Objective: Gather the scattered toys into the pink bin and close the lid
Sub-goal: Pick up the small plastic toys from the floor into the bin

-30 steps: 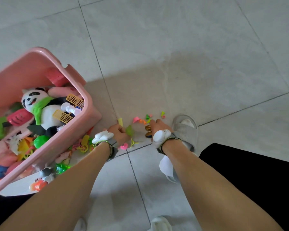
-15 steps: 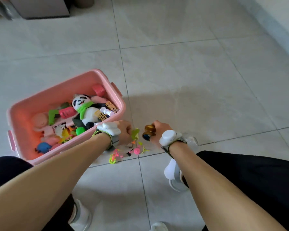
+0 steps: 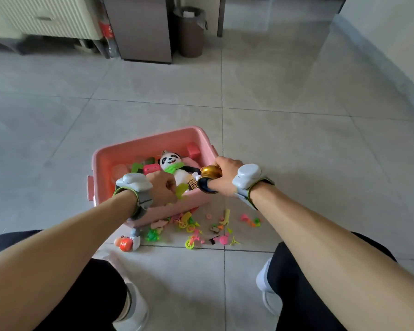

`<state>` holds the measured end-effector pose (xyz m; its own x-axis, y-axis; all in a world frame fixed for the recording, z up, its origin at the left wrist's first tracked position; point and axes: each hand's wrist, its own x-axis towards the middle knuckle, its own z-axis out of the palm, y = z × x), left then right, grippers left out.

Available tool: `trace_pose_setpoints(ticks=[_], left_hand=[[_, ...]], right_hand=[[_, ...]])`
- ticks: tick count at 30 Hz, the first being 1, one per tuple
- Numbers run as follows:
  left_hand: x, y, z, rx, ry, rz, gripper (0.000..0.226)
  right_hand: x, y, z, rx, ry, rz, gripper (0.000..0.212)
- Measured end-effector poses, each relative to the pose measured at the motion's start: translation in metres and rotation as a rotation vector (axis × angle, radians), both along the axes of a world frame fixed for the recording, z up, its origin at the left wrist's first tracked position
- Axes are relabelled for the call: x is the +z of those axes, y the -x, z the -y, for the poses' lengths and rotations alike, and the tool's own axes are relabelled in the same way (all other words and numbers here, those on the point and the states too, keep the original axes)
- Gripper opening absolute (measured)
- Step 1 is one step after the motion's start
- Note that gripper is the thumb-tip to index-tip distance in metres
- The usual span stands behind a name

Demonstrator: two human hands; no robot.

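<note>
— Where does the pink bin (image 3: 110, 163) sit?
— On the grey tiled floor (image 3: 296, 144), in the middle of the view, open on top. A panda plush (image 3: 171, 163) with a green scarf lies inside among other toys, with a pink block (image 3: 193, 150) in the far right corner.

— And the hands?
— Both are over the bin's near side. The left hand (image 3: 163, 188) is clenched around a small green toy (image 3: 182, 189) that pokes out past the fingers, just above the near rim. The right hand (image 3: 225, 174) grips a gold and dark blue toy (image 3: 208, 179), held over the bin's right near corner.

— What is that toy?
— Rounded and shiny; I cannot tell more, since the hand covers part of it.

— Anything left on the floor?
— Yes, small bright plastic pieces (image 3: 201, 229) lie scattered just in front of the bin, between the person's knees, and an orange and white figure (image 3: 126, 243) lies at the left of that scatter. Both wrists carry grey bands.

— Further out?
— A brown waste bin (image 3: 190, 32) stands beside a cabinet (image 3: 141, 29) by the far wall.
</note>
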<state>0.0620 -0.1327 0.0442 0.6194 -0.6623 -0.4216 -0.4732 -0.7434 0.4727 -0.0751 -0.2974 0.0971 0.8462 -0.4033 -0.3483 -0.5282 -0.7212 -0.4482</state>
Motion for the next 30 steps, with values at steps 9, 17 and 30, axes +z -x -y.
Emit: trace_pose_setpoints(ticks=[9, 17, 30], left_hand=[[-0.017, -0.013, -0.035, 0.661, 0.132, -0.372, 0.01], [-0.04, -0.041, -0.031, 0.94, 0.351, -0.456, 0.016], [0.024, -0.043, 0.011, 0.413, 0.404, -0.217, 0.018]], right_hand=[[-0.02, -0.059, -0.007, 0.032, -0.099, -0.071, 0.025], [-0.045, -0.119, -0.011, 0.03, -0.152, -0.085, 0.038], [-0.033, -0.114, -0.004, -0.115, -0.38, 0.084, 0.023]])
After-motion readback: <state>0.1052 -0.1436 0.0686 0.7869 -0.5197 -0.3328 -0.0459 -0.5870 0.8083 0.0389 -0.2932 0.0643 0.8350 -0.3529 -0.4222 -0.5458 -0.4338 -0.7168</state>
